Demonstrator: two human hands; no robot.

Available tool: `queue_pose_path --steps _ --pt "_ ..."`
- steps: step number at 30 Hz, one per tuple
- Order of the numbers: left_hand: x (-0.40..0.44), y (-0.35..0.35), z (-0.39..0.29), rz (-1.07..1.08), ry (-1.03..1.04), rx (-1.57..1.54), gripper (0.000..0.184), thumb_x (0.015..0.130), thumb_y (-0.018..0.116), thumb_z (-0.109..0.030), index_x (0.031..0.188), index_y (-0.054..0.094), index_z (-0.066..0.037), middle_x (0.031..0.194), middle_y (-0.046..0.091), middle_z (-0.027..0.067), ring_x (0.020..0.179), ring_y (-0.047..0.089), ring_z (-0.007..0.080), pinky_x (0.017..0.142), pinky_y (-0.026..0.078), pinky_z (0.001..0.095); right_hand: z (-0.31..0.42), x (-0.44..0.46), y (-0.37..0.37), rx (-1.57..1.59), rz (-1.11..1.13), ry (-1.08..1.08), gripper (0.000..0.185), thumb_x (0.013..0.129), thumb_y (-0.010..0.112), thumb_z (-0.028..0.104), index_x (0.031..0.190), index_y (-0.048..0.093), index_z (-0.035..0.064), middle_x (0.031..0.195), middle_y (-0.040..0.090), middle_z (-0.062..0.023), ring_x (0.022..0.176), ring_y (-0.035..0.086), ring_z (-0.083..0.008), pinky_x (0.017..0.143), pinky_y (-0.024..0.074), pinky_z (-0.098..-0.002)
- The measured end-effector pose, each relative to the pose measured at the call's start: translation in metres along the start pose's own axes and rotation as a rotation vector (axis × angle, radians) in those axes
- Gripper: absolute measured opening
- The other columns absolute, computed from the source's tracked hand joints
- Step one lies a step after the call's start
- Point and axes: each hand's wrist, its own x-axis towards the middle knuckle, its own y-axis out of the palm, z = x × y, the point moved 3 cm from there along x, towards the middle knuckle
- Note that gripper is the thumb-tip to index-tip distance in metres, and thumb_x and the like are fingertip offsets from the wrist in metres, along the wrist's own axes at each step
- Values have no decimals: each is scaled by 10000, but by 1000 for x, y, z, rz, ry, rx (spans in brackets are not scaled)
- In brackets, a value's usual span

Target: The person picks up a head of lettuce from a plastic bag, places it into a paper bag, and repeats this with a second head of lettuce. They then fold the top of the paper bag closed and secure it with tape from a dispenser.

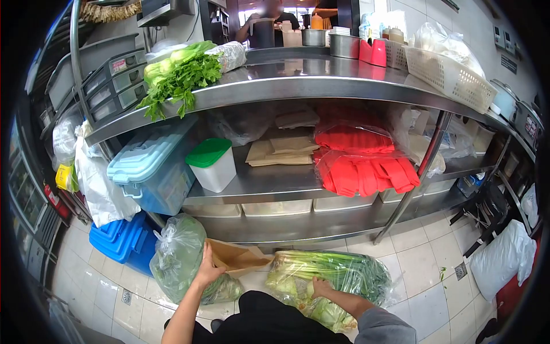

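My left hand [208,268] grips the near left edge of a brown paper bag [238,256], which gapes between two plastic bags on the floor. Behind that hand, a knotted clear bag of green vegetables [182,246] stands upright. My right hand [322,286] is closed at a clear plastic bag of vegetables [358,275] lying on its side, its fingertips partly hidden. Long green stalks resembling spring onions [312,259] show through this bag, with pale leafy heads [329,315] at its near end.
A steel table [303,87] stands just ahead, with celery [189,71] overhanging its edge. Its lower shelf holds a blue storage box [154,166], a green-lidded tub [212,166] and red packaged items [366,172]. A blue bin [117,238] stands left; a stuffed white sack [504,261] leans right.
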Motion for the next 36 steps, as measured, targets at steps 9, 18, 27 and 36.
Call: queue_pose_path --steps 9,18,27,36 --pt "1 8 2 -88 150 395 1143 572 737 -58 1421 -25 15 1496 -38 201 1360 185 331 972 417 347 22 -71 -108 976 -438 -175 811 619 787 294 1217 313 20 1169 496 -233 1097 501 -332 909 439 -394" --pt "-24 73 -48 12 175 556 1106 606 724 -81 1414 -25 21 1486 -81 213 1202 413 397 830 491 393 55 -96 -163 2475 304 -681 597 825 518 445 1296 440 87 1256 523 -127 1133 516 -304 958 426 -453" --pt "-51 112 -63 310 348 751 1029 630 735 -120 1396 65 31 1479 -74 225 888 583 455 688 519 454 103 -101 -165 1681 674 -189 533 831 558 424 1192 540 32 1086 633 -108 983 615 -224 871 497 -394" --pt "-51 119 -68 341 331 704 968 636 689 -84 1403 104 3 1495 -32 181 928 570 447 694 516 477 143 -93 -151 1020 -196 -449 855 846 577 342 1461 17 141 1504 107 -131 1381 100 -288 1093 207 -381"
